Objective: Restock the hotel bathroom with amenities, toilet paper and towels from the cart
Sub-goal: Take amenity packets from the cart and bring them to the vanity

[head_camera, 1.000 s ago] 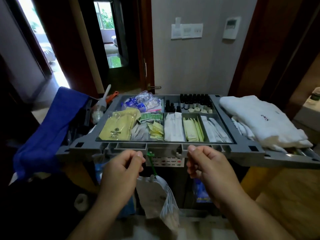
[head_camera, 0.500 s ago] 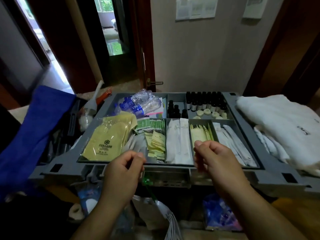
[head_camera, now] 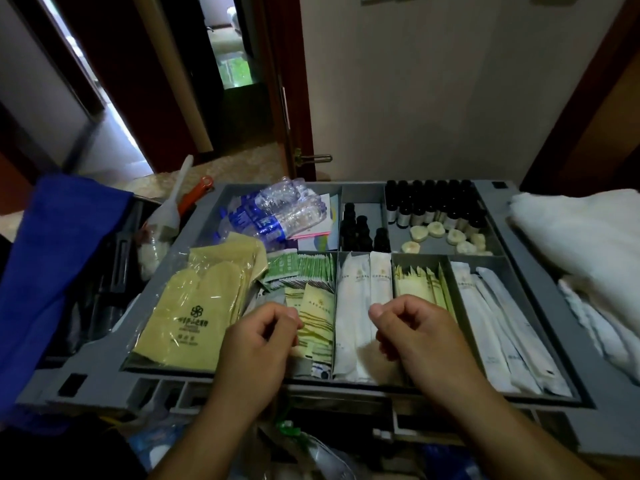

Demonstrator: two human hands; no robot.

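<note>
Both hands have risen from the cart's front edge and now hover over the front compartments of the grey cart tray (head_camera: 104, 375), which fills more of the view than a second ago. It stands before a pale wall (head_camera: 415, 81) beside a dark wooden door with a brass door handle (head_camera: 313, 158). A blue cloth (head_camera: 59, 271) hangs at the tray's left, and folded white towels (head_camera: 581, 244) lie on its right. The left hand (head_camera: 256, 341) is palm-down, fingers curled, thumb against forefinger, over the pale-yellow sachets (head_camera: 318, 317); whether it pinches one cannot be told in the dim light. The right hand (head_camera: 422, 337) is curled likewise and holds nothing, above the white sleeved packs (head_camera: 360, 306). These lie flat side by side, long axis running away from the person, as do the toothbrush packs (head_camera: 502, 323) further right. Yellow slipper packs (head_camera: 194, 313) fill the left compartment, with water bottles (head_camera: 277, 216) on their sides behind and small dark bottles (head_camera: 433, 202) upright at the back.
</note>
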